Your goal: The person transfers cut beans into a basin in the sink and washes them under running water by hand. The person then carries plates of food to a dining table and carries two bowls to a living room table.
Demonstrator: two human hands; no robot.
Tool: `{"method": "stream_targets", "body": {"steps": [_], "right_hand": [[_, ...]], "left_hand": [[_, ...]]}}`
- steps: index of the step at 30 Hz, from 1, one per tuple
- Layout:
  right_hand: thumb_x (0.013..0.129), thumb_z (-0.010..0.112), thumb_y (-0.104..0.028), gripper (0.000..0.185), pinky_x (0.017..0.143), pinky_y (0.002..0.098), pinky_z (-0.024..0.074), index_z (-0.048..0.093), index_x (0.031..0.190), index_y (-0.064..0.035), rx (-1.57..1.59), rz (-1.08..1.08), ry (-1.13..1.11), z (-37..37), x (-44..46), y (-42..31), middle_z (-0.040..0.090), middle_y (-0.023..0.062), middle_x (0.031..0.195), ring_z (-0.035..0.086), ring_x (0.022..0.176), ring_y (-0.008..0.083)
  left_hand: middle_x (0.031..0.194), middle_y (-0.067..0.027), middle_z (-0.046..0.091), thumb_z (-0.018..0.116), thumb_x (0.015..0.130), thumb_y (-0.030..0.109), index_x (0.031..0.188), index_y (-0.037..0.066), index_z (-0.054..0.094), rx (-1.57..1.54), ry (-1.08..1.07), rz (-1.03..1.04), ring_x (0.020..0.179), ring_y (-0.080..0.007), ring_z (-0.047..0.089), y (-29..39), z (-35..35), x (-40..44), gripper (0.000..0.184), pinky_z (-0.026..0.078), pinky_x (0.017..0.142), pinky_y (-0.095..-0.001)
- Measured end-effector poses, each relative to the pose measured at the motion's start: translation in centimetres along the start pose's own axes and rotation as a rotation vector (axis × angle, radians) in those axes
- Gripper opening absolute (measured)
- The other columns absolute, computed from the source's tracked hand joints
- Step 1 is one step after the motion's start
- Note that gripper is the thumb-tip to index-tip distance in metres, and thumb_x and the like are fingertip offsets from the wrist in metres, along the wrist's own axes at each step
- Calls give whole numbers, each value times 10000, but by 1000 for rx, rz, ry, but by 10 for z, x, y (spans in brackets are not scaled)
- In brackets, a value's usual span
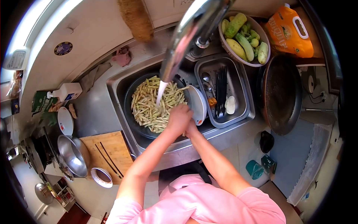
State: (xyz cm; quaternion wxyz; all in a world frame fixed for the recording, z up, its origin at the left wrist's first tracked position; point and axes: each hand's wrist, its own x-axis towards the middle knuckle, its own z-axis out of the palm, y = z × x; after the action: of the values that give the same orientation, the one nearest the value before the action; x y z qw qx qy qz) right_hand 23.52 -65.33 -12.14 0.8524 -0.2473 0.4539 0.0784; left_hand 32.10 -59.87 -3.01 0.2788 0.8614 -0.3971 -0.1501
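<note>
A dark round pan (pixel 129 93) sits in the sink and holds many pale green bean pieces (pixel 149 100). Water runs onto them from the chrome faucet (pixel 175 56). Over the pan's right edge, my left hand (pixel 179 118) is closed, fingers bent together. Just below and right of it, my right hand (pixel 191 129) presses against it, its fingers curled and mostly hidden. What lies between them I cannot make out. A white bowl (pixel 198 106) leans tilted beside the pan, close to both hands.
A metal tray (pixel 242 100) with spoons and chopsticks stands in the right basin. A bowl of cucumbers and squash (pixel 244 39) and a large dark wok (pixel 282 95) are further right. Left lie a cutting board (pixel 108 149) with chopsticks and a steel bowl (pixel 72 155).
</note>
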Motion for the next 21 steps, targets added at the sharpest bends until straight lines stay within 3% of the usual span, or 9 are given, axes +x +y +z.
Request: {"method": "stream_targets", "body": {"steps": [1, 2, 5, 8, 9, 12, 13, 19, 21], "right_hand": [[866, 483, -353, 324, 563, 277, 474, 502, 1063, -97, -221, -143, 15, -22, 32, 32, 572, 46, 936, 581, 761, 136], [866, 483, -353, 324, 563, 277, 474, 502, 1063, -97, -215, -149, 16, -15, 27, 30, 572, 46, 936, 581, 761, 136], [868, 489, -203, 262, 668, 285, 453, 460, 1109, -104, -81, -78, 5, 18, -16, -6, 549, 53, 1003, 540, 862, 136], [901, 454, -274, 310, 759, 300, 419, 415, 1174, -133, -124, 23, 30, 29, -30, -21, 502, 10, 1103, 482, 969, 117], [895, 461, -268, 317, 752, 301, 423, 415, 1185, -147, -137, 11, 64, 34, -35, -25, 513, 11, 1094, 494, 962, 127], [897, 456, -276, 320, 745, 308, 435, 415, 1188, -146, -141, 48, 52, 32, -34, -26, 511, 15, 1111, 508, 953, 135], [897, 456, -276, 320, 745, 308, 435, 415, 1188, -146, -124, 41, 54, 30, -31, -24, 511, 15, 1111, 508, 953, 135], [877, 482, -347, 361, 667, 394, 470, 414, 1185, -173, -218, 101, 10, 20, -13, -10, 517, 18, 1105, 537, 918, 177], [853, 493, -411, 403, 638, 403, 479, 412, 1180, -190, -357, 4, 84, 22, -10, -4, 525, 19, 1079, 543, 897, 183]], "left_hand": [[830, -74, 591, 538, 678, 153, 685, 61, 631, 163, -105, 121, 829, -261, 524, 2, 0, 12, 131, 430, 740, -368], [830, -74, 591, 538, 678, 153, 685, 61, 631, 166, -107, 129, 829, -261, 524, 3, 2, 23, 131, 430, 740, -368], [846, -31, 603, 549, 669, 171, 720, 65, 657, 467, -275, 391, 857, -205, 517, 12, 13, 45, 160, 400, 803, -373], [929, -42, 637, 531, 725, 175, 830, 103, 700, 678, -327, 117, 985, -222, 501, 15, 33, 52, 211, 190, 1020, -521], [968, -50, 634, 505, 753, 173, 902, 82, 684, 625, -366, 141, 1017, -229, 489, -3, 57, 52, 250, 144, 1034, -531], [981, -60, 630, 490, 763, 173, 985, 70, 650, 550, -193, 135, 1047, -241, 478, -5, 63, 51, 293, 141, 1032, -543], [1010, -70, 621, 479, 770, 173, 1044, 62, 616, 542, -253, 110, 1070, -247, 469, -4, 63, 52, 325, 136, 1035, -544], [996, -77, 615, 484, 764, 166, 1013, 63, 617, 525, -249, 131, 1077, -237, 472, -7, 64, 53, 301, 158, 1032, -544], [974, -80, 616, 501, 756, 176, 979, 73, 632, 482, -218, 128, 1077, -235, 474, -9, 57, 49, 278, 169, 1028, -548]]}}
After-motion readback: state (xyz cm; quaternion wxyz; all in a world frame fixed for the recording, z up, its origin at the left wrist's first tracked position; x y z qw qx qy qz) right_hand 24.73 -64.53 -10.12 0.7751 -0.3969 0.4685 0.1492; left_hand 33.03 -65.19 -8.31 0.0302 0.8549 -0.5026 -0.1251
